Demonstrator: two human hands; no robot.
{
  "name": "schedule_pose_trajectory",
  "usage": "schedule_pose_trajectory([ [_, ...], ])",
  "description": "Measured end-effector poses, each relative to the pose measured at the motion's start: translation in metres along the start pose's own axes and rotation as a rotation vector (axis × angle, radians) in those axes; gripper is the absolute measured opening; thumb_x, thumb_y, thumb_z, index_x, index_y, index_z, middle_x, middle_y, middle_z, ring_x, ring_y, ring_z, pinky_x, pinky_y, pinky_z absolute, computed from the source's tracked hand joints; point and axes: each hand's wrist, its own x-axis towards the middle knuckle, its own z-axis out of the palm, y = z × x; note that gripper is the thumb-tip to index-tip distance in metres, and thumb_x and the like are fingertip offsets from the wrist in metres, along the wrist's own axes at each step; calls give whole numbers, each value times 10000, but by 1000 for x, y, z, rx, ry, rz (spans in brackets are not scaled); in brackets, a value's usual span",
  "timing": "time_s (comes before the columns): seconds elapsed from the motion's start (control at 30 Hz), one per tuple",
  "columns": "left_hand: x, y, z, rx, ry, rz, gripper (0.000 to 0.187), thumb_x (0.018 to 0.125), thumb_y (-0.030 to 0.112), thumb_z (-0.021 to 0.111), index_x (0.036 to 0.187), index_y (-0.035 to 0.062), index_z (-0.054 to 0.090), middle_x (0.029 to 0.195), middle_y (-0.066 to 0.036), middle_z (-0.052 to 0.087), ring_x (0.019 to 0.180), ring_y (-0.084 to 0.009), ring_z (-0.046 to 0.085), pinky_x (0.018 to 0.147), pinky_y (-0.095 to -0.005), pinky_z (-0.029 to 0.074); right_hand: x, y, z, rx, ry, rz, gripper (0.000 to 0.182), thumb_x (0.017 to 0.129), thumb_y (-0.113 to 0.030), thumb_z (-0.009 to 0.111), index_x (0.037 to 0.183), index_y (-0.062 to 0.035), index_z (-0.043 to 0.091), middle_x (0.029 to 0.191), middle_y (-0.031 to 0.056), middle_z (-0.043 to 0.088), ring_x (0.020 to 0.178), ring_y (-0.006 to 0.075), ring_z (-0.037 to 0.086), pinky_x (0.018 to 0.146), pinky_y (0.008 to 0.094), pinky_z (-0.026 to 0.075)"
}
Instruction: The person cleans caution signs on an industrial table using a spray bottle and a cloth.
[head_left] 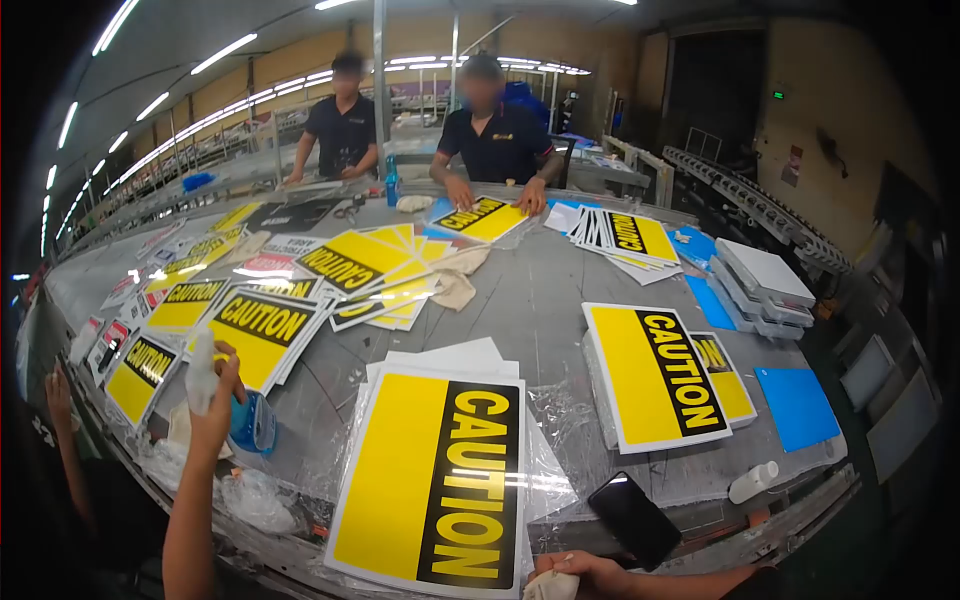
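Note:
My left hand (225, 390) is closed around the upper part of a spray bottle with a blue body (254, 424); a whitish, blurred piece rises beside my fingers. At the bottom edge, my right hand (582, 570) grips a bunched off-white cloth (551, 586). Between my hands lies a stack of yellow and black CAUTION signs (400, 480), with white sheets and clear plastic film under and beside it. My right hand is just off the stack's lower right corner.
Another CAUTION stack (655, 380), a black phone (634, 518), a white bottle (753, 482) and a blue sheet (797, 405) lie to the right. Fanned signs (262, 325) cover the left. Across the table, a person (490, 150) handles a sign; another person (340, 135) stands alongside. Someone's hand (58, 395) shows far left.

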Motion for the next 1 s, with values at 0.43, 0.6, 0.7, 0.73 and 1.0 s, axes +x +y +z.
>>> schedule_pose_trajectory([
  [0.43,-1,179,23,334,-668,237,101,895,94,693,944,23,641,745,-107,617,666,-231,649,636,-335,507,-6,-15,-2,60,-75,196,309,1016,-370,533,1047,-63,516,1018,104,607,717,151,547,554,257,403],
  [0.6,-29,186,20,335,-973,131,181,850,115,741,1001,59,658,857,-120,657,733,-304,671,665,-370,539,-5,-17,-4,81,-96,215,319,1014,-371,544,1026,-53,516,976,97,595,692,146,540,550,259,402],
  [0.7,-51,177,11,405,-1206,200,347,813,186,750,1127,75,653,959,-134,656,820,-354,678,706,-412,562,-5,-17,3,50,-88,194,321,1013,-370,549,1013,-50,520,948,93,592,679,142,537,543,255,402],
  [0.73,-53,179,9,428,-1294,203,403,802,212,752,1169,80,649,988,-138,654,848,-368,679,722,-427,567,-4,-16,3,34,-108,180,322,1011,-370,551,1010,-49,522,938,91,591,679,140,539,540,253,403],
  [1.0,-52,180,7,378,-1454,-170,259,842,262,784,1027,102,699,864,-121,706,814,-359,700,721,-410,560,-4,-14,3,-22,-90,134,337,998,-372,578,989,-39,532,960,118,630,709,142,582,503,257,435],
])
